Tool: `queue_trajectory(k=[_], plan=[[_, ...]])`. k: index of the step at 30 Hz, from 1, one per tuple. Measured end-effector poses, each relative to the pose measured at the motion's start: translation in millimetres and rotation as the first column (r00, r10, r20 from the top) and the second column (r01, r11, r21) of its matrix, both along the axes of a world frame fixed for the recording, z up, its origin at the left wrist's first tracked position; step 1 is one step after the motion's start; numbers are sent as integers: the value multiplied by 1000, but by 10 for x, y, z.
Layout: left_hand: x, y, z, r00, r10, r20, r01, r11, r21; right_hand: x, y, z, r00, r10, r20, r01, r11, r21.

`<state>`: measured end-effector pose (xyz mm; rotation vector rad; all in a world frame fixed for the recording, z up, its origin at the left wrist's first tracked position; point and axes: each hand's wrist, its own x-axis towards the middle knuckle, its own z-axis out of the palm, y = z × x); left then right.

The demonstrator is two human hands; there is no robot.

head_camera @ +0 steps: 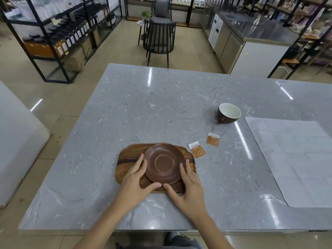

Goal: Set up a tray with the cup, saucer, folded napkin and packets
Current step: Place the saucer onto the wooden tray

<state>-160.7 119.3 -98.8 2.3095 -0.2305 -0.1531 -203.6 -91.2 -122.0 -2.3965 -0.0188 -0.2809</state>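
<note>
The task is at its first step. One brown saucer (pixel 164 163) sits on the single wooden tray (pixel 125 159), which lies near the near edge of the marble table (pixel 143 105), left of its middle. Both hands frame the saucer: the left hand (pixel 136 182) has its fingers along the saucer's left rim and its thumb at the near rim, and the right hand (pixel 188 186) mirrors it on the right side. The fingers are fairly straight, touching the rim, not wrapped round it, so the hands seem to be seating or centring the saucer.

The rest is not yet on the tray. One brown cup (pixel 229 113) with a white inside stands well apart, toward the right and farther back. Two orange packets (pixel 197 149) lie on the table; one just beside the tray's far right corner, the other (pixel 213 139) a little beyond it toward the cup. One white napkin (pixel 291 159) is spread flat and unfolded at the table's right edge; it needs folding first.
</note>
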Motion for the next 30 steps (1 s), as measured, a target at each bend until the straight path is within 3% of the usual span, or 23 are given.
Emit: queue_trajectory(k=[30], plan=[[5, 59, -86, 999, 29, 26, -28, 998, -51, 7, 12, -86, 999, 16, 46, -15, 1000, -7]])
